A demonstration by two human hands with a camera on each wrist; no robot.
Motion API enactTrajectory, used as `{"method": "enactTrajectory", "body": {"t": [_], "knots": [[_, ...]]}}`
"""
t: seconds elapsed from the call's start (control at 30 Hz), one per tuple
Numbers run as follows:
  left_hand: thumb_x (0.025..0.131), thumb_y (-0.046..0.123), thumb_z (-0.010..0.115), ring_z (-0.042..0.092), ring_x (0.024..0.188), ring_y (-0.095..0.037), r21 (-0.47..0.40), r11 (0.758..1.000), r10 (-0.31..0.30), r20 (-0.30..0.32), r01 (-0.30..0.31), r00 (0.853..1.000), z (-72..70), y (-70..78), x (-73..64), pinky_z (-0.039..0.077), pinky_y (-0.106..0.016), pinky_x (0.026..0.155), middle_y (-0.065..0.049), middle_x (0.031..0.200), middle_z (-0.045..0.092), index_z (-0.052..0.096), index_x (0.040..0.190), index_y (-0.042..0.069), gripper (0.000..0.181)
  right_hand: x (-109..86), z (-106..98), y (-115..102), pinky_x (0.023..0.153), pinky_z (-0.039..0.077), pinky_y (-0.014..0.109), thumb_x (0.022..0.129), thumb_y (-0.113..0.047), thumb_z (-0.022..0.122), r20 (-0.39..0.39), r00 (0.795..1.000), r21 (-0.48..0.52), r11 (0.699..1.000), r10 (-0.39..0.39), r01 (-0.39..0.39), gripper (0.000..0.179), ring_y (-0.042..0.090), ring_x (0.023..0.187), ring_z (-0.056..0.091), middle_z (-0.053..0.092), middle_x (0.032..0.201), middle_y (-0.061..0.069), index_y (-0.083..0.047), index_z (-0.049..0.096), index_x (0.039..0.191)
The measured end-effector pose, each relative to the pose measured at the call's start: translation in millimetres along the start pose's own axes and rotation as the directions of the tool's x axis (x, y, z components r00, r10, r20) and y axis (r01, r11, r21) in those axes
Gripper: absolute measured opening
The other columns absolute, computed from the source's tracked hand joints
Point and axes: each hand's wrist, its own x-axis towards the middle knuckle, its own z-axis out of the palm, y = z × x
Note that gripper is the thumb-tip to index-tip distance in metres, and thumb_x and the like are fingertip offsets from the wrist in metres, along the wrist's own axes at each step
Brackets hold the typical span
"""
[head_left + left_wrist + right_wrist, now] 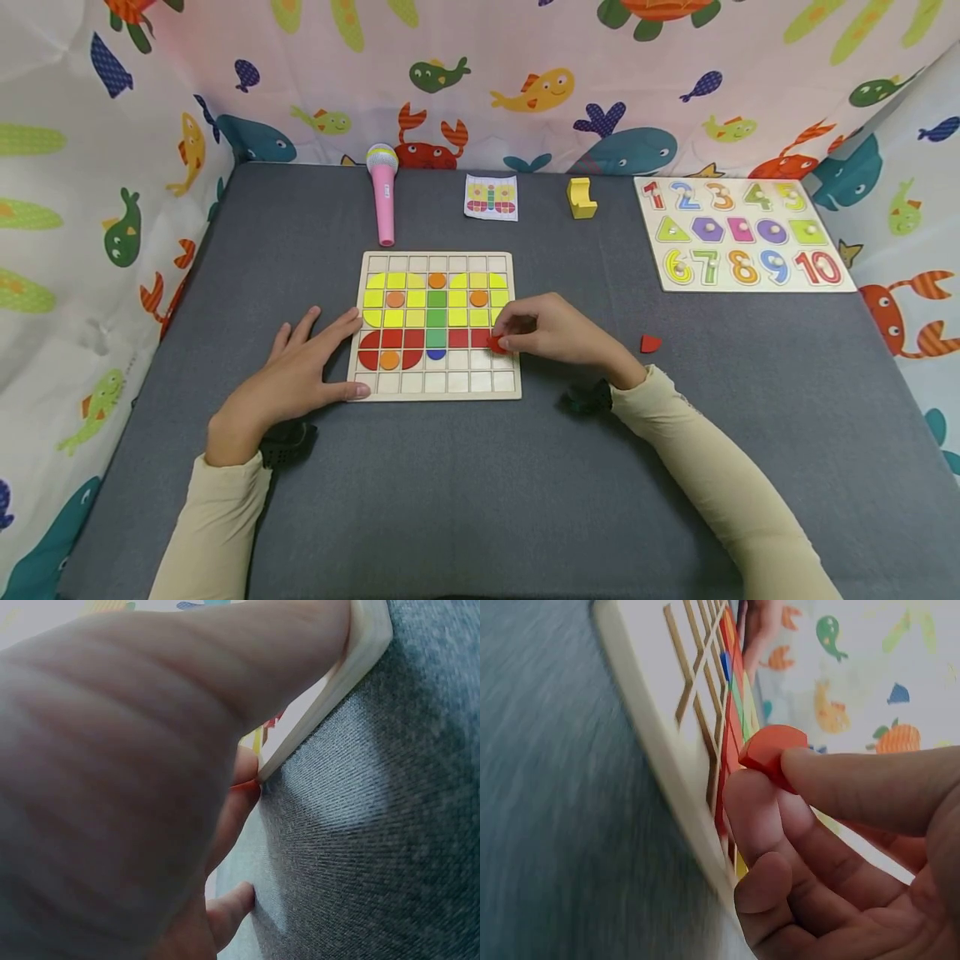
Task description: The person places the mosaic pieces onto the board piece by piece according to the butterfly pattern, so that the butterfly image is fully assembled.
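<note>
A wooden grid board (450, 397) lies on the table, partly filled with yellow, green, red, orange and blue pieces in a butterfly-like pattern. Along its left edge rests my left hand (288, 383), fingers spread, with the thumb at the lower left corner. My right hand (558, 329) pinches a red piece with a rounded edge (772, 750) between thumb and fingers, over the right end of the red row. In the right wrist view this piece is tilted and sits above the board's surface. Another red piece (650, 343) lies on the table beyond the right wrist.
Behind the board are a pink toy microphone (384, 200), a small pattern card (491, 212) and a yellow block (581, 200). A number and shape puzzle board (757, 287) lies at the back right. Sea-animal printed cloth (510, 50) hangs around the grey table (465, 500).
</note>
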Motion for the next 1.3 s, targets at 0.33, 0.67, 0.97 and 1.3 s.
{"method": "enactTrajectory", "body": {"t": [0.33, 0.67, 0.97, 1.3], "knots": [[0.088, 0.05, 0.087, -0.004, 0.16, -0.052, -0.012, 1.0, 0.003, -0.001, -0.003, 1.0, -0.4, -1.1, -0.1, -0.011, -0.072, 0.121, -0.016, 0.177, 0.018, 0.028, 0.171, 0.013, 0.108, 21.5, 28, -21, 0.072, 0.053, 0.033, 0.097, -0.002, 0.077, 0.002, 0.999, -0.018, 0.999, -0.048, 0.048, 0.007, 0.018, 0.08, 0.061, 0.071, 0.088, -0.003, -0.007, 0.078, 0.1], [0.088, 0.048, 0.088, -0.004, 0.159, -0.053, -0.002, 1.0, 0.009, 0.0, -0.009, 1.0, -0.8, -0.5, 0.9, -0.009, -0.074, 0.12, -0.017, 0.177, 0.019, 0.029, 0.17, 0.011, 0.108, 24.6, 40, -28, 0.069, 0.05, 0.029, 0.099, -0.006, 0.076, 0.048, 0.997, -0.165, 0.984, -0.059, 0.066, 0.003, 0.016, 0.08, 0.059, 0.067, 0.086, -0.004, -0.007, 0.079, 0.099], [0.087, 0.048, 0.088, -0.004, 0.159, -0.053, 0.006, 1.0, 0.006, 0.0, -0.006, 1.0, -0.5, 0.6, 1.0, -0.009, -0.075, 0.12, -0.019, 0.176, 0.02, 0.029, 0.17, 0.01, 0.108, 24.9, 44, -26, 0.072, 0.05, 0.031, 0.097, -0.002, 0.076, 0.013, 0.992, -0.243, 0.962, -0.125, 0.124, 0.006, 0.015, 0.079, 0.057, 0.067, 0.086, -0.003, -0.008, 0.078, 0.095], [0.087, 0.049, 0.088, -0.003, 0.159, -0.053, -0.003, 1.0, 0.003, 0.001, -0.003, 1.0, -0.5, 0.3, 0.4, -0.009, -0.075, 0.12, -0.019, 0.176, 0.021, 0.029, 0.17, 0.01, 0.108, 20.5, 45, -20, 0.068, 0.047, 0.03, 0.095, -0.003, 0.078, -0.014, 0.992, -0.261, 0.958, -0.128, 0.12, 0.009, 0.014, 0.076, 0.054, 0.063, 0.083, -0.003, -0.009, 0.077, 0.089]]}}
